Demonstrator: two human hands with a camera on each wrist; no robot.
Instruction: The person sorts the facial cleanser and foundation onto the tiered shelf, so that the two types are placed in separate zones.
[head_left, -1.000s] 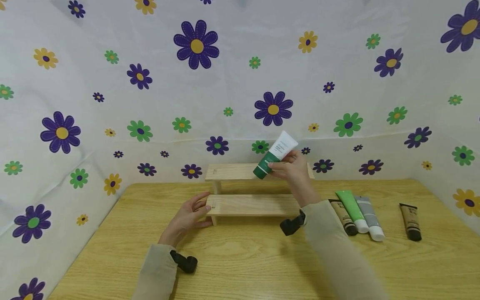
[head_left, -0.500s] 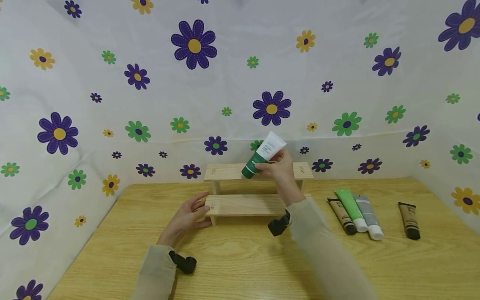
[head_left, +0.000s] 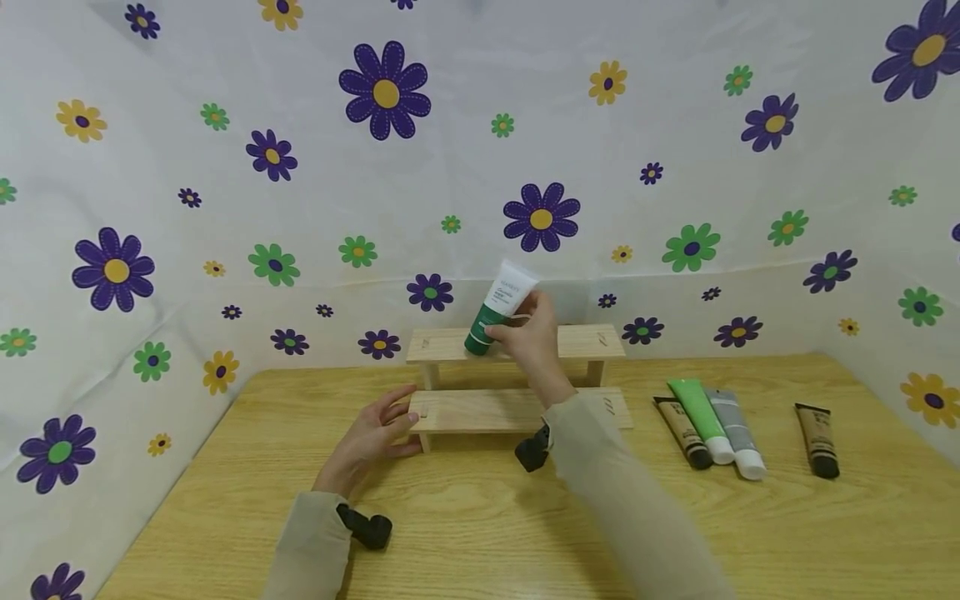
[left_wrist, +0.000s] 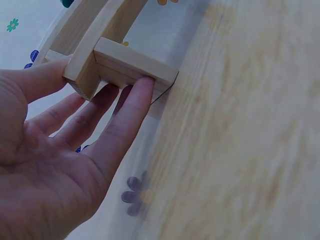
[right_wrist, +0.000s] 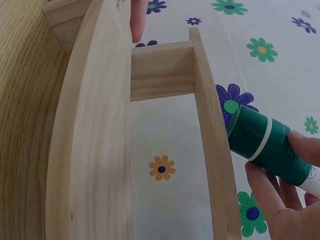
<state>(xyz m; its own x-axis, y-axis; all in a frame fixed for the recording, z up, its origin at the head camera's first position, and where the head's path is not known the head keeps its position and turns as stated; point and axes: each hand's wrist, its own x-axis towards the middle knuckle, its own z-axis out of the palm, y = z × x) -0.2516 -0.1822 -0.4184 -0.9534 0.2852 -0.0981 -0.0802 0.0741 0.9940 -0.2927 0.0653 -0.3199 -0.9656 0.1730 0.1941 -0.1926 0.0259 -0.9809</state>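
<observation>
My right hand [head_left: 536, 340] pinches a white-and-green squeeze tube [head_left: 500, 305] between thumb and fingers. The tube leans, green cap down and white end up to the right. In the right wrist view the cap [right_wrist: 248, 131] overlaps the upper board's edge. A two-step wooden shelf [head_left: 487, 408] stands on the table below it. My left hand [head_left: 370, 439] holds the left end of its lower step. In the left wrist view the thumb lies on the board's end, and the fingertips [left_wrist: 142, 89] touch the support beneath.
Three tubes lie side by side right of the shelf: a tan one [head_left: 683, 433], a green one [head_left: 702, 419] and a grey one [head_left: 736, 433]. Farther right lies another tan tube [head_left: 817, 440]. Behind the wooden table [head_left: 450, 525] hangs a flowered cloth [head_left: 450, 167].
My right hand has carried the white-and-green tube leftward along the upper step, and the tube stands more upright. The left hand has stayed at the shelf's end.
</observation>
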